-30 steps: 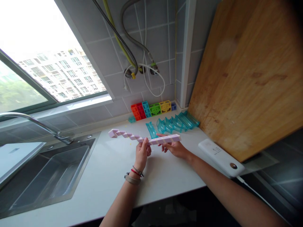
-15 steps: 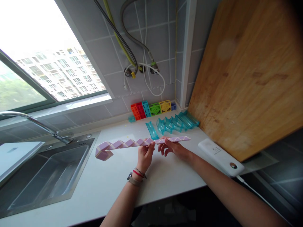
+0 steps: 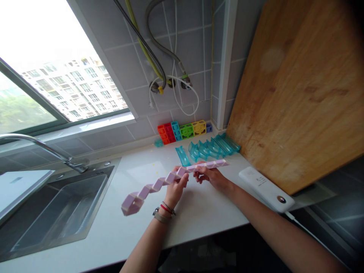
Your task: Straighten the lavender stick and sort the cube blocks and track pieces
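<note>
A long pink-and-white snake puzzle made of wedge segments stretches across the view above the counter. My left hand grips it near its middle, fingers closed around the segments. Just to the right, my right hand pinches the straighter part, with the tip sticking out past the fingers. The puzzle's left half slants down toward the sink and ends in a folded clump. Both palms are partly hidden.
Behind my hands lie translucent teal plastic pieces and a row of coloured blocks against the wall. A sink is on the left. At right are a white power bank with a cable and a leaning wooden board.
The snake puzzle's left half has swung downward and twisted, so it now bends near my left hand. The right end has risen slightly. Both hands keep their hold.
</note>
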A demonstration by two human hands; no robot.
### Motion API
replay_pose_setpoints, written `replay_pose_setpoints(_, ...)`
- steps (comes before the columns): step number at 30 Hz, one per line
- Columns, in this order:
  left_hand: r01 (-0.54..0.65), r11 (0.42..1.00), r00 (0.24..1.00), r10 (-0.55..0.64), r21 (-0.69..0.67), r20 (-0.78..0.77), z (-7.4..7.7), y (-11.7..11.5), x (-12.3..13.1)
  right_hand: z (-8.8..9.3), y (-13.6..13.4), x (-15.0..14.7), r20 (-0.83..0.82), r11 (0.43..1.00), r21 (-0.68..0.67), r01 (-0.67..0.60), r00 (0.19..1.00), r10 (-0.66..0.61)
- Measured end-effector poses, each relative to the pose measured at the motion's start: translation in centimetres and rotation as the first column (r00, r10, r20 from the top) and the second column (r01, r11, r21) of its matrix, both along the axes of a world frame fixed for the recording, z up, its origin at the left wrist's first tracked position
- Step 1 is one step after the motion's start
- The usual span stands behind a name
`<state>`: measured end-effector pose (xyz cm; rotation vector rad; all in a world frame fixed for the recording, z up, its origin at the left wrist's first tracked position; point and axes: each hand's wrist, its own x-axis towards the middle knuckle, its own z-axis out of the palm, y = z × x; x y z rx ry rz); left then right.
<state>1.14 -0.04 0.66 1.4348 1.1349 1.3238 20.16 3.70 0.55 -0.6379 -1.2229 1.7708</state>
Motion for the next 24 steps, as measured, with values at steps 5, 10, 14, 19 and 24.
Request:
replay_pose_setpoints(5,-0.048,0.999,0.998,0.048,-0.008,0.048,0.39,-0.13,0.20,-0.22,0.20,0.04,-0.020,0.999,0.005,0.051,0.998,-0.051)
replay_pose_setpoints(10,-0.034,0.998,0.997,0.037,-0.043,0.075,0.48,0.04,0.05,0.09,0.06,0.04,-0.037,0.999,-0.008,0.051,0.998,-0.052)
replay_pose_setpoints(14,0.018,0.997,0.999,-0.014,-0.077,0.051,0.66,-0.14,-0.20,0.18,0.07,-0.07,-0.018,0.997,0.018,0.069,0.997,-0.068)
replay_pose_setpoints(19,0.141,0.982,0.985,-0.126,-0.128,0.117,0.83,-0.30,-0.15,-0.05,0.17,-0.12,-0.045,0.994,0.048,0.099,0.994,-0.097)
replay_pose_setpoints(24,0.203,0.970,0.970,-0.180,-0.135,0.163,0.81,-0.31,-0.07,-0.38,0.28,-0.21,-0.060,0.992,0.038,0.122,0.991,-0.120)
